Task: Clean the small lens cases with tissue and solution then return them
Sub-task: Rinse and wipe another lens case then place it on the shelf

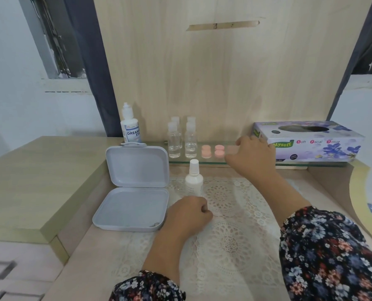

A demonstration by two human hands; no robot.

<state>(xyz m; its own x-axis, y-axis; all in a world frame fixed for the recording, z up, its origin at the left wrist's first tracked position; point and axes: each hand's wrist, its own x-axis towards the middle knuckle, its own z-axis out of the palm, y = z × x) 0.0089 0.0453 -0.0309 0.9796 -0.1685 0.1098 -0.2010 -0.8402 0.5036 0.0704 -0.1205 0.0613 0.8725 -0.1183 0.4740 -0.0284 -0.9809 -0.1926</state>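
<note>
Pink lens cases (213, 151) sit in a small cluster on the glass shelf (202, 162) at the back of the worktop (89, 246), just to the 3 o'clock side of two clear little bottles (182, 141) and their reflections. From the head view, the right hand (251, 158) reaches over the shelf at about 3 o'clock of the cases, knuckles up and fingers bent down toward the glass; its fingertips are hidden, so I cannot tell whether it holds anything. Just past it, further toward 3 o'clock, rests a Mysoft facial tissue box (308, 141), purple with flowers.

The left hand (188, 215) lies on the lace mat (230, 213) lower down, at 6 o'clock from the cases, curled into a loose fist; what, if anything, is inside it does not show. Right behind its knuckles stands a small white bottle (194, 179) with a white cap. At 9 o'clock of that bottle an open grey plastic box (133, 187) lies with its lid propped up. Behind the box, at its 12 o'clock, stands a Dream Eye solution bottle (130, 124). Both wrists show floral sleeves (332, 253).
</note>
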